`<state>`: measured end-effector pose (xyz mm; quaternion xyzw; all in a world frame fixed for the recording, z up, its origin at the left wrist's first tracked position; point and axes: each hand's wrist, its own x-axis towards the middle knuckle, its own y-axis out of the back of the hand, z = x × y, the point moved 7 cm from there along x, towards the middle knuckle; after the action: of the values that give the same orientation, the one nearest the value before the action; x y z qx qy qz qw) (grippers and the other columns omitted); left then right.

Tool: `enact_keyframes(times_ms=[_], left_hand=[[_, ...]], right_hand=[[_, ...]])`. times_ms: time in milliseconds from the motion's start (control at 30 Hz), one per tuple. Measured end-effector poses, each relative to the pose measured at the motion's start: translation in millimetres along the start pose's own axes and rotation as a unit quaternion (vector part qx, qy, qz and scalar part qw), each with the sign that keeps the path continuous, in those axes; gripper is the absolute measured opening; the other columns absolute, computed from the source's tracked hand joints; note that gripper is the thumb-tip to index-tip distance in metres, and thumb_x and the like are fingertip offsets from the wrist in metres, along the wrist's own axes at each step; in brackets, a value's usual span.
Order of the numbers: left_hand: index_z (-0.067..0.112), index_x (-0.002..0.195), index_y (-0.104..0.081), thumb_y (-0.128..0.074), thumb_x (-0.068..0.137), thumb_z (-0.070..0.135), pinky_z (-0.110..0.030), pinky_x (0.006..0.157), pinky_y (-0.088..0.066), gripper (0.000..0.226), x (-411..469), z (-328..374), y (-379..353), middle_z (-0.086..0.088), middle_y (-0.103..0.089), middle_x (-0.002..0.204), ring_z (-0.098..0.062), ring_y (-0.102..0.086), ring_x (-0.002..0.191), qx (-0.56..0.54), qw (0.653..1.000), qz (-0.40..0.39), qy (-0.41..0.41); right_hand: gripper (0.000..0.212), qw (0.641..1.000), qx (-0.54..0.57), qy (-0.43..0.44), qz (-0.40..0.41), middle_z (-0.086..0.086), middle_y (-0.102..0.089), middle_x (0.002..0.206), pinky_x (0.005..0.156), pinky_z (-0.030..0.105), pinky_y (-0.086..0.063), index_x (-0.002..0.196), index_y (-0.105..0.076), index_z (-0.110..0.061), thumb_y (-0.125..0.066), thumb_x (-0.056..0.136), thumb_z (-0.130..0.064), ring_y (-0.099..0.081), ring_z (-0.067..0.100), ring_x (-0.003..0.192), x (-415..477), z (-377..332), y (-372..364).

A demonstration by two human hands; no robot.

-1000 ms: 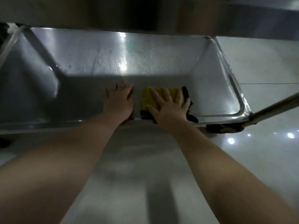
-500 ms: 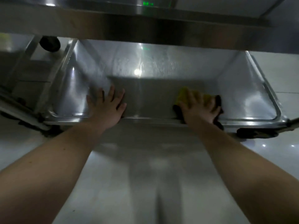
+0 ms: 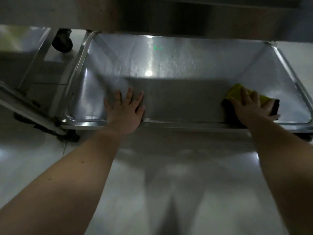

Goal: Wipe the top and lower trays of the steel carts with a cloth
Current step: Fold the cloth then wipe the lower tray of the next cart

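A: Down at the lower tray (image 3: 177,61) of the steel cart, and it's a shiny, scuffed steel basin with a raised rolled rim, lamp glare on the far half, shadow across the near half.

B: Right hand (image 3: 249,107) is flat on the cloth (image 3: 237,92), fingers spread, palm pressing it down at the tray's near right corner, right against the front rim.

A: And the cloth itself: yellow on top, a dark edge showing on both sides of the hand. Bunched, not laid out flat.

B: Left hand (image 3: 124,112) is bare on the steel, fingers fanned, heel of the palm over the front rim, left of centre. Well apart from the right hand.

A: Above, the underside of the upper tray (image 3: 169,14) fills the top of the view, dark. To the left, a black caster (image 3: 61,42) and another cart's frame (image 3: 30,106) on the pale glossy floor (image 3: 152,192).
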<state>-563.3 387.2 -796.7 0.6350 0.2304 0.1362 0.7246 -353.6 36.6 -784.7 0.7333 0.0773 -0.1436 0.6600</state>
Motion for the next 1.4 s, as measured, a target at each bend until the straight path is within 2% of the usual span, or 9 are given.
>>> enact_keyframes(times_ms=[133,333,633,867,933,1100,1167,1267,1400], left_hand=[[0.046,0.154,0.003,-0.017,0.103,0.052,-0.068,0.114,0.003,0.056,0.7,-0.6,-0.6,0.008,0.009,0.166,-0.033,0.007,0.151,0.001,1.0,-0.002,0.009],[0.045,0.155,0.004,-0.013,0.102,0.053,-0.066,0.115,0.005,0.056,0.6,-5.5,0.0,0.009,0.012,0.165,-0.03,0.011,0.151,0.001,1.0,-0.019,0.003],[0.045,0.155,0.005,-0.013,0.102,0.054,-0.066,0.115,0.006,0.057,-1.7,7.7,-4.5,0.007,0.015,0.165,-0.031,0.013,0.151,0.01,1.0,-0.019,0.003],[0.018,0.157,0.009,-0.014,0.095,0.069,-0.065,0.117,0.001,0.084,-0.4,-12.0,-2.8,-0.012,0.015,0.164,-0.031,0.012,0.151,0.034,0.997,-0.004,0.071],[0.018,0.158,0.008,-0.014,0.093,0.071,-0.066,0.116,-0.001,0.086,0.9,-16.4,-1.4,-0.011,0.013,0.165,-0.032,0.011,0.151,0.032,0.996,-0.008,0.078],[0.016,0.157,0.01,-0.012,0.093,0.07,-0.067,0.115,-0.001,0.087,4.3,-10.4,-3.9,-0.012,0.015,0.164,-0.034,0.01,0.151,0.041,0.996,-0.007,0.078],[0.016,0.157,0.012,-0.011,0.094,0.07,-0.067,0.115,0.0,0.086,3.3,-7.5,-5.6,-0.012,0.017,0.164,-0.034,0.011,0.151,0.042,0.996,-0.013,0.082],[0.016,0.157,0.013,-0.011,0.094,0.069,-0.067,0.115,0.001,0.085,3.6,-4.9,-5.1,-0.012,0.018,0.164,-0.033,0.012,0.151,0.043,0.996,-0.021,0.079],[0.016,0.157,0.011,-0.013,0.094,0.067,-0.067,0.116,-0.001,0.084,3.8,-11.6,-2.9,-0.011,0.016,0.164,-0.033,0.015,0.15,0.047,0.995,-0.025,0.079]], right_hand=[[0.068,0.993,0.007,0.118,-0.005,-0.011,0.009,0.164,0.106,0.077,0.003,0.15,0.006,-0.054,-0.025,0.092,-0.074,0.016,0.038,0.148,-36.5,-121.1,-28.7],[0.063,0.917,-0.065,0.394,-0.017,-0.012,0.002,0.165,0.109,0.074,0.004,0.149,0.001,-0.058,-0.023,0.093,-0.073,0.016,0.037,0.148,-102.1,-237.5,-57.8],[0.065,0.996,0.04,0.074,0.015,-0.01,0.006,0.165,0.106,0.077,0.003,0.153,-0.003,-0.05,-0.026,0.095,-0.069,0.017,0.038,0.148,-1.4,-142.9,-19.6],[0.061,0.901,-0.045,0.43,-0.037,-0.012,-0.001,0.165,0.11,0.072,0.005,0.151,-0.004,-0.054,-0.027,0.095,-0.069,0.014,0.036,0.149,-92.7,-291.2,-59.4],[0.064,0.902,-0.045,0.429,0.001,-0.013,-0.009,0.164,0.114,0.065,-0.003,0.15,-0.008,-0.055,-0.028,0.092,-0.074,0.008,0.033,0.15,-67.0,-264.7,-43.1],[0.112,0.988,0.009,0.15,0.016,-0.009,-0.001,0.165,0.111,0.071,0.0,0.15,0.001,-0.053,0.0,0.051,-0.104,0.006,0.033,0.151,84.9,-124.1,1.9],[0.098,0.992,0.025,0.124,0.0,-0.01,0.006,0.165,0.106,0.076,0.004,0.149,0.005,-0.055,-0.004,0.063,-0.099,0.013,0.036,0.149,73.5,-134.4,-10.7],[0.065,0.975,0.024,0.221,-0.005,-0.009,0.004,0.165,0.107,0.076,0.005,0.152,-0.001,-0.052,-0.024,0.094,-0.072,0.015,0.04,0.148,-4.7,-208.8,-29.0],[0.063,0.908,-0.05,0.415,-0.012,-0.011,0.0,0.165,0.11,0.073,0.004,0.15,-0.001,-0.057,-0.024,0.093,-0.072,0.013,0.035,0.149,-99.2,-254.9,-57.1]])
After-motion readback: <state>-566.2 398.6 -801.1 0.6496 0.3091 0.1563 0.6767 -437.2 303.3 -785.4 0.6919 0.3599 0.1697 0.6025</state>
